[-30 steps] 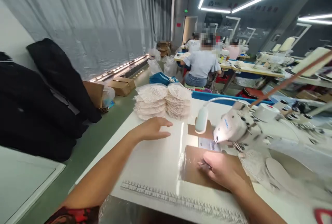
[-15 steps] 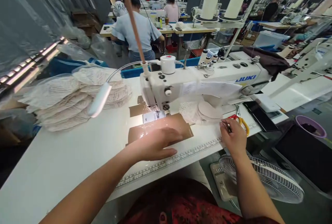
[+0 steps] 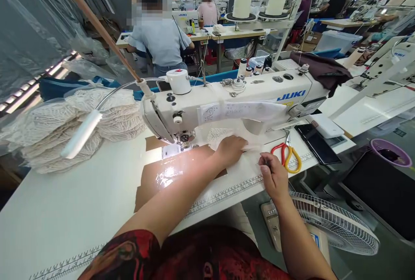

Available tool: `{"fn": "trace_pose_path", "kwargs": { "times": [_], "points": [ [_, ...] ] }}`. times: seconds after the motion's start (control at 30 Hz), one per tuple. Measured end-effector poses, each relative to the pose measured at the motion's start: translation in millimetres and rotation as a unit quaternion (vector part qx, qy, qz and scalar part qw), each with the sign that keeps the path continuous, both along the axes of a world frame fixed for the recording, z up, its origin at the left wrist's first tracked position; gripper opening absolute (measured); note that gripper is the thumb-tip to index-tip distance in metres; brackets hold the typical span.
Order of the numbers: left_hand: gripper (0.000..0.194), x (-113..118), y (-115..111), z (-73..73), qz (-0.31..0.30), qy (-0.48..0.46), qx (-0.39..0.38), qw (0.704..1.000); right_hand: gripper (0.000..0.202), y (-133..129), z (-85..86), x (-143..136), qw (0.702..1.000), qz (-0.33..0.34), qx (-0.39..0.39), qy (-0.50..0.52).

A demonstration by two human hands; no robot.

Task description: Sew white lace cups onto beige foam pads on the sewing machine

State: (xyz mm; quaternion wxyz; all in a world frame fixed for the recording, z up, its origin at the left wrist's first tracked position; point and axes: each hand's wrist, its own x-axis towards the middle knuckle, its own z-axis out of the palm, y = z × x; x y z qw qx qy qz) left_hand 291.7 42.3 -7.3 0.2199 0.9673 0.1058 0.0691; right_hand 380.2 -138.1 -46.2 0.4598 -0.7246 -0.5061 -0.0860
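My left hand [image 3: 231, 152] reaches across under the sewing machine's arm, its fingers closed on the edge of a pale lace fabric piece [image 3: 218, 136]. Just right of it, my right hand [image 3: 274, 175] is curled, fingertips close to the pale fabric. A small dark thing shows inside its fingers, too hidden to name. The sewing machine [image 3: 207, 94] stands before me, its lamp-lit needle area to the left of my hands. Brown board covered in shiny clear film [image 3: 171, 172] lies below the needle, partly under my left forearm. Scissors [image 3: 287, 156] with red and yellow handles lie beside my right hand.
Stacked lace pieces [image 3: 71, 124] occupy the table's left, below a bent lamp [image 3: 82, 135]. A black phone [image 3: 317, 143] lies at the right. A printed ruler [image 3: 227, 195] follows the front edge; a fan [image 3: 330, 223] stands below. Other people work beyond.
My left hand has moved from above the brown board rightward to the lace fabric. My right hand has shifted slightly left and down, away from the scissors. The view has turned right.
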Motion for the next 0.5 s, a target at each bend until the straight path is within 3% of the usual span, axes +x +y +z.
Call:
{"fn": "trace_pose_path", "kwargs": {
  "times": [0.1, 0.23, 0.33, 0.4, 0.5],
  "points": [
    [0.032, -38, 1, 10.5, 0.001, -0.004, -0.081, 0.997, 0.035, 7, -1.0, 1, 0.998, -0.048, -0.036, -0.027],
    [0.042, -111, -8, 23.5, 0.048, -0.039, -0.261, 0.963, 0.035, 19, -2.6, 5, 0.982, -0.026, -0.129, -0.133],
    [0.043, -161, -19, 23.2, 0.076, -0.101, -0.343, 0.931, 0.03, 21, -2.5, 1, 0.981, -0.018, -0.11, -0.158],
    [0.043, -187, -26, 18.1, 0.103, -0.155, -0.362, 0.914, 0.027, 21, 1.3, -10, 0.992, 0.011, -0.057, -0.116],
    [0.046, -213, -34, 8.1, 0.139, -0.206, -0.35, 0.903, 0.024, 25, 15.2, -45, 0.99, 0.128, -0.032, 0.049]
  ]
}}
